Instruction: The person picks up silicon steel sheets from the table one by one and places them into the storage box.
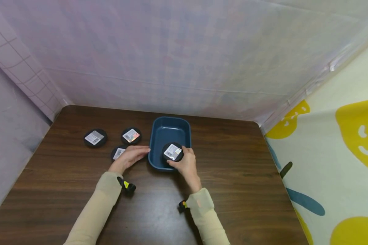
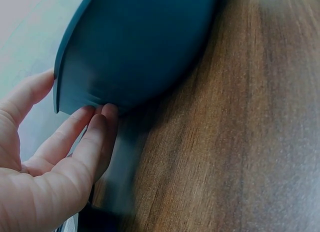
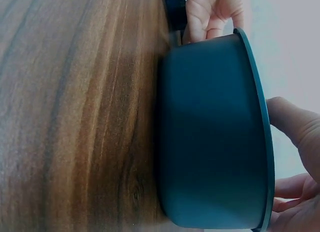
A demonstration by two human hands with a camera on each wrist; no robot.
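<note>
A blue rectangular plastic bin [image 1: 169, 133] stands on the table. My right hand [image 1: 187, 164] pinches a black round disc-shaped container [image 1: 173, 152] between thumb and fingers, over the near end of the bin. Its top bears a white barcode label with a shiny sticker. At the bin's left side, my left hand [image 1: 130, 157] touches the outer wall with extended fingers; in the left wrist view the thumb [image 2: 37, 89] meets the rim. The right wrist view shows the bin's near wall [image 3: 215, 137], which hides the held container.
Left of the bin lie more black round containers: one at far left [image 1: 95, 137], another nearer the bin [image 1: 131, 135], and a third [image 1: 117, 152] partly covered by the left hand. Behind the brown wooden table [image 1: 233, 163] hangs a pale curtain [image 1: 178, 61].
</note>
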